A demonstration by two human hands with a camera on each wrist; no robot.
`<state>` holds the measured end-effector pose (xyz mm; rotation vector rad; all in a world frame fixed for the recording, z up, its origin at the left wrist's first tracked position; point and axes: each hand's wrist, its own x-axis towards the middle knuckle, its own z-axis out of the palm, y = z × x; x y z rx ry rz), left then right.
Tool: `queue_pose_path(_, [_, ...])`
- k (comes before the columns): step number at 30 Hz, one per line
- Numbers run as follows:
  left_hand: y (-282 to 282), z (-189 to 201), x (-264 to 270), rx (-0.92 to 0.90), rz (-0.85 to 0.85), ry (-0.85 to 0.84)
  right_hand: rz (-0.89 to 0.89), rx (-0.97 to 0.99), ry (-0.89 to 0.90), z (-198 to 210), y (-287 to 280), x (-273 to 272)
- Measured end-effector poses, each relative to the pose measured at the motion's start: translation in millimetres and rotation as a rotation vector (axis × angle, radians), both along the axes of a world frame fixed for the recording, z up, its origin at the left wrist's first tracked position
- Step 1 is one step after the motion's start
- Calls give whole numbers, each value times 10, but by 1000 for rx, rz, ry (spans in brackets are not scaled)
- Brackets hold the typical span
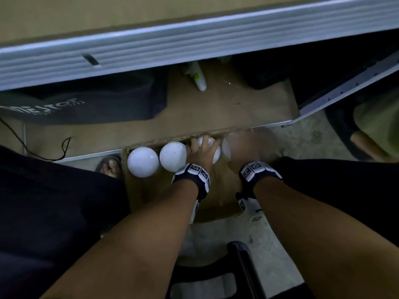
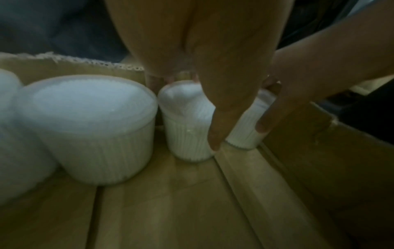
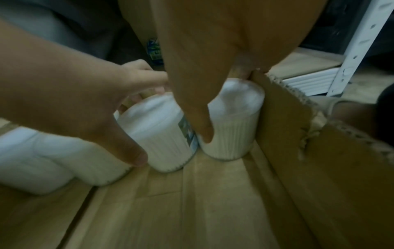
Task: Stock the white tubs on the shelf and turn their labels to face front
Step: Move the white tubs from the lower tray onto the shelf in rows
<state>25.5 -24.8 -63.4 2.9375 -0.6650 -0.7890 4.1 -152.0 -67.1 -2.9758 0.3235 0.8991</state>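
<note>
Fingers (image 3: 198, 107) around white tubs (image 3: 234, 121)

Four white tubs stand upright in a row along the far wall of the cardboard box (image 1: 218, 186). The leftmost tub (image 1: 143, 162) and second tub (image 1: 173, 156) touch side by side. The third tub (image 3: 157, 134) shows a label at its right side, against the fourth tub (image 3: 232, 124) in the box's right corner

Left hand (image 2: 204, 70): reaching down over third tub (image 2: 185, 128), thumb along its side.
Right hand (image 2: 283, 94): fingers on fourth tub (image 2: 245, 134).
Nearest tub (image 2: 95, 128): upright in cardboard box (image 2: 170, 202).
</note>
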Motion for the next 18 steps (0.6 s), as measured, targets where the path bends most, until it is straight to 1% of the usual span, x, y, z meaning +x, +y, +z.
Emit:
queue_pose_path(2, [11,-62,-19,19,15,80,0,-10,-12,-14,6,8])
queue_pose_path(5, [26,-91,10,-25,30,58,-8,-9,-22,-5,-5,36])
queue_pose_path(9, [55,-67,32,-50,42,100,-45,17,-4,60,-9,37])
queue_pose_path(13, [73,28,12,-64,68,135,-85,47,-16,179,-9,-13])
queue_pose_path(18, [71,350,-16,-85,114,182,-134,26,-61,470,34,-111])
